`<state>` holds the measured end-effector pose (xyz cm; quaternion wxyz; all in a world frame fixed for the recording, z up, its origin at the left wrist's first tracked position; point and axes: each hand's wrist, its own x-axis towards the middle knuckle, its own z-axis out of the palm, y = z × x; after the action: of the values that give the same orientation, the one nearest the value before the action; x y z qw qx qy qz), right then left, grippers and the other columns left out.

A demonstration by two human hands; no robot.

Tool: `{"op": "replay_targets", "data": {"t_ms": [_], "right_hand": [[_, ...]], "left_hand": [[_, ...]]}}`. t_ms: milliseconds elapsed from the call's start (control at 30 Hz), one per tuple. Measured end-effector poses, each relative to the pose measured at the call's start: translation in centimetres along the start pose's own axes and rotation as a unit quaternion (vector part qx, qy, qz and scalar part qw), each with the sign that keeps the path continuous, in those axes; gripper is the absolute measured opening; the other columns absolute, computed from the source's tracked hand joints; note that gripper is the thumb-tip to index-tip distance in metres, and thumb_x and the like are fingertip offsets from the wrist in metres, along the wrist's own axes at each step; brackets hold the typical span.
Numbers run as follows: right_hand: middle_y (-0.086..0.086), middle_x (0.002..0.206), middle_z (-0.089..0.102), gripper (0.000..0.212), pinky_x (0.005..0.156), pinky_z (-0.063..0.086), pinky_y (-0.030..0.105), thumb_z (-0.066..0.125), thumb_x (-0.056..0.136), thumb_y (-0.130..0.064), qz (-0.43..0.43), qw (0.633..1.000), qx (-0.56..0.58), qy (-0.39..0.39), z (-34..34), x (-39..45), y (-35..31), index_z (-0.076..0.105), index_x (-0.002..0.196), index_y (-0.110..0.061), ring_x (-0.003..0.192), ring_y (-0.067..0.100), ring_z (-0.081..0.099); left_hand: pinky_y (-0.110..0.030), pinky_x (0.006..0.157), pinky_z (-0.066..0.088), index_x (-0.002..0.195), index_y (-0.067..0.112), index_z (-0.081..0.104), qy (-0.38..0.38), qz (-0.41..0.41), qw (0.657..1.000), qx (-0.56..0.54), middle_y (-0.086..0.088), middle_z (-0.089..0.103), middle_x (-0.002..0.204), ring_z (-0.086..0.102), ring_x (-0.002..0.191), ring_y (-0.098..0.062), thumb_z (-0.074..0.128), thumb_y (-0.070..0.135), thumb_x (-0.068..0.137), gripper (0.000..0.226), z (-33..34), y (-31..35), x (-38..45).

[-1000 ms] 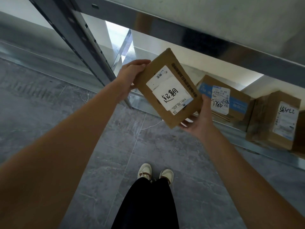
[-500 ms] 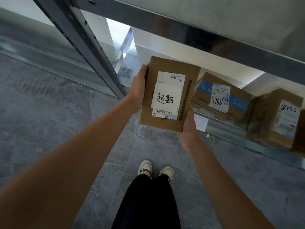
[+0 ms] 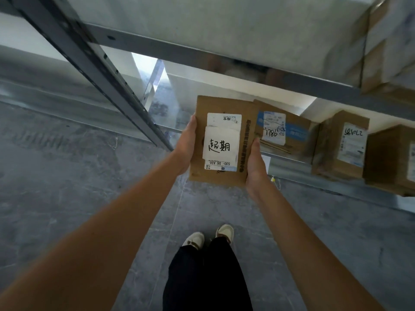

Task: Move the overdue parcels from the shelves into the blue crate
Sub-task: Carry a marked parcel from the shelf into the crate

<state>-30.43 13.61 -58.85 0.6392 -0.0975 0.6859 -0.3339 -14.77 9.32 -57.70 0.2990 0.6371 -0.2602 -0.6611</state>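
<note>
I hold a flat brown cardboard parcel [image 3: 199, 122] in front of the lower shelf, its face toward me. A white label with handwritten characters and a printed shipping label cover its middle. My left hand [image 3: 187, 145] grips its left edge, and my right hand [image 3: 254, 163] grips its right edge and lower corner. The blue crate is not in view.
On the low metal shelf [image 3: 289, 163] behind stand a parcel [image 3: 298, 122] with a blue stripe marked 7786 and a taller box [image 3: 332, 144] with a handwritten label, more boxes at far right. A grey upright post [image 3: 94, 70] slants at left. My feet are on grey floor tiles.
The parcel has turned from tilted to upright and squared toward me. My right hand shifted from under its lower corner to its right edge, and both hands drew it slightly closer.
</note>
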Motion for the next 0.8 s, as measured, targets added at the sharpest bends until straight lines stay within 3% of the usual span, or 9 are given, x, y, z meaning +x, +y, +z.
{"op": "replay_targets", "data": {"t_ms": [67,233,367,433,567,700,800], "right_hand": [[0.004,0.119,0.067,0.069,0.1,0.047,0.05,0.023,0.089,-0.075,0.005,1.0,0.007,0.009,-0.6,-1.7,-0.2,0.056,0.133,-0.034,0.111,0.025,0.062],[0.001,0.099,0.074,0.061,0.092,0.052,0.048,0.025,0.093,-0.069,-0.005,0.997,0.064,0.043,-2.6,-6.4,0.3,0.067,0.116,-0.031,0.102,0.025,0.067],[0.005,0.1,0.072,0.061,0.095,0.05,0.05,0.028,0.096,-0.064,-0.001,0.988,0.117,0.097,-4.3,-10.6,0.8,0.068,0.111,-0.022,0.104,0.028,0.066],[0.007,0.105,0.073,0.064,0.095,0.05,0.054,0.026,0.095,-0.066,-0.005,0.984,0.141,0.108,-5.7,-12.2,1.5,0.069,0.112,-0.022,0.102,0.03,0.068],[0.006,0.093,0.074,0.06,0.087,0.054,0.048,0.024,0.098,-0.06,-0.01,0.972,0.185,0.147,-9.2,-15.7,2.3,0.071,0.099,-0.022,0.095,0.03,0.069],[0.006,0.096,0.073,0.06,0.096,0.049,0.053,0.025,0.096,-0.064,-0.012,0.958,0.214,0.188,-14.0,-18.5,3.1,0.07,0.095,-0.024,0.099,0.03,0.068],[0.004,0.098,0.071,0.056,0.098,0.048,0.052,0.025,0.097,-0.063,-0.017,0.948,0.234,0.216,-18.2,-20.7,3.3,0.067,0.091,-0.027,0.103,0.03,0.067]], "left_hand": [[-0.051,0.099,0.048,0.129,0.024,0.059,0.001,-0.007,1.0,0.009,-0.006,0.068,0.119,0.065,0.108,-0.026,0.027,0.066,0.092,0.065,0.5,-0.1,-1.1],[-0.04,0.093,0.049,0.123,0.021,0.058,-0.026,0.003,0.997,0.068,-0.005,0.068,0.113,0.065,0.1,-0.021,0.021,0.052,0.102,0.053,2.9,2.1,-6.1],[-0.05,0.104,0.043,0.134,0.019,0.055,-0.064,-0.002,0.989,0.133,-0.008,0.065,0.124,0.061,0.115,-0.027,0.019,0.06,0.098,0.065,4.8,2.1,-9.7],[-0.048,0.1,0.047,0.131,0.02,0.057,-0.104,-0.005,0.983,0.151,-0.009,0.069,0.117,0.065,0.109,-0.026,0.016,0.06,0.098,0.066,5.9,2.1,-11.7],[-0.043,0.092,0.052,0.129,0.021,0.058,-0.183,0.017,0.967,0.178,-0.006,0.071,0.108,0.068,0.1,-0.022,0.014,0.057,0.1,0.065,9.2,1.9,-14.8],[-0.042,0.094,0.051,0.13,0.022,0.058,-0.235,0.012,0.953,0.193,-0.005,0.07,0.113,0.067,0.103,-0.022,0.016,0.055,0.101,0.06,14.1,0.6,-17.3],[-0.034,0.076,0.054,0.119,0.014,0.063,-0.258,0.008,0.948,0.187,-0.004,0.071,0.097,0.068,0.087,-0.019,0.019,0.044,0.104,0.056,18.5,-0.1,-19.4]]}}
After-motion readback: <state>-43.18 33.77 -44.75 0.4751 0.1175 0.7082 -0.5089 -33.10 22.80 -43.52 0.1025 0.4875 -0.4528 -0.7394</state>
